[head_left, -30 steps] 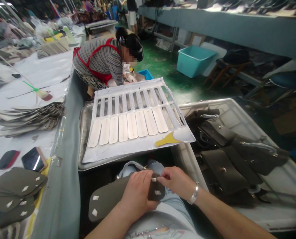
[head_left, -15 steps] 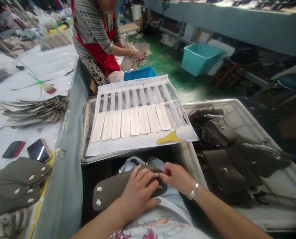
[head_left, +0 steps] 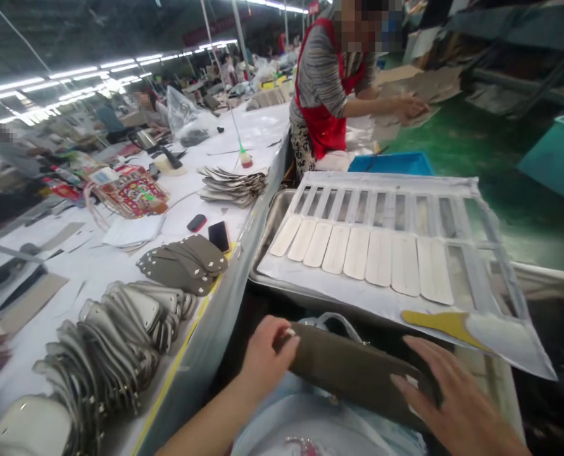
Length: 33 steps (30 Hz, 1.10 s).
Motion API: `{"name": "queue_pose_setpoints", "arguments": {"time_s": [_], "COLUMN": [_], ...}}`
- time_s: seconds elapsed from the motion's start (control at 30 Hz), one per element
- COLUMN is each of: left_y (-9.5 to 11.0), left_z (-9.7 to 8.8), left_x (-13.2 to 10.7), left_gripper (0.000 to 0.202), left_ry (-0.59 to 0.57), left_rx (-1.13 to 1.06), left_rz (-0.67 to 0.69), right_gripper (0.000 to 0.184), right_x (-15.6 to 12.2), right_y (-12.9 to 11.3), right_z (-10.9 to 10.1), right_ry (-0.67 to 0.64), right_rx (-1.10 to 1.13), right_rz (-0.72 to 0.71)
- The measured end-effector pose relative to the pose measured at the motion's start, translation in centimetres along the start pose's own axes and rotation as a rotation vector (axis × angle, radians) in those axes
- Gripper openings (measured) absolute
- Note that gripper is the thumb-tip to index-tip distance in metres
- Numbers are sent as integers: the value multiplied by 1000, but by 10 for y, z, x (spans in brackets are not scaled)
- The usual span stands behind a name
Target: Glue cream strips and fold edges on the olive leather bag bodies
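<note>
Green floor point(head_left: 457, 120), white workbench point(head_left: 225, 145), olive panel point(head_left: 352, 373) between left hand point(head_left: 267, 354) and right hand point(head_left: 452, 399)

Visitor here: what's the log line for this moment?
left hand: holds olive handbag | right hand: fingers spread on it | nearby: steel tray

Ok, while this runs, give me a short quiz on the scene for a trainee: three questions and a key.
1. True or false: the left hand and the right hand both touch the olive bag.
2. What colour is the apron on the co-worker? A red, B blue, C yellow.
3. Fill in the blank: the white strips lie on a white sheet in a metal ____.

Key: 1 true; 2 A; 3 tray.
</note>
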<state>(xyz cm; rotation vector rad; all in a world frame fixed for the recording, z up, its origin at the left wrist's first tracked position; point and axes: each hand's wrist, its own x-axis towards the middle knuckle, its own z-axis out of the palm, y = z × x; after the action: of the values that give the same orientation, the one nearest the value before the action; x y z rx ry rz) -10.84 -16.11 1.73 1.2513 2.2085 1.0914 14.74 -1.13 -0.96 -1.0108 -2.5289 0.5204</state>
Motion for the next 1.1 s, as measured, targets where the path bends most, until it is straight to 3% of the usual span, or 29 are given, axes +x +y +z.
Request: {"name": "queue_pose_setpoints", "arguments": {"time_s": [0.1, 0.17, 0.27, 0.37, 0.7, 0.97, 1.1], "left_y": [-34, -45, -47, -47, -56, -58, -62], "left_z": [-21, -24, -22, -19, -15, -12, -9], "left_x": [4, 7, 11, 12, 14, 14, 14], "left_gripper": [21, 25, 27, 29, 28, 27, 25], "left_ry": [-72, -162, -239, -266, -278, -364, -352], "left_rx": [-151, -219, -251, -272, -324, -397, -450], "left_rz": [-291, -355, -393, -427, -415, -460, -433], "right_gripper": [60, 66, 75, 76, 75, 79, 73], "right_x": [28, 45, 59, 62, 64, 65, 65], "right_y": [-54, -81, -100, -100, -102, -99, -98], "right_z": [17, 36, 60, 70, 66, 69, 69], "right_ry": [-111, -193, -275, -320, -380, -385, -365], "right_rx": [-17, -16, -25, -46, -106, -128, -133], "right_rz": [-261, -373, -432, -428, -429, -455, -499]}}
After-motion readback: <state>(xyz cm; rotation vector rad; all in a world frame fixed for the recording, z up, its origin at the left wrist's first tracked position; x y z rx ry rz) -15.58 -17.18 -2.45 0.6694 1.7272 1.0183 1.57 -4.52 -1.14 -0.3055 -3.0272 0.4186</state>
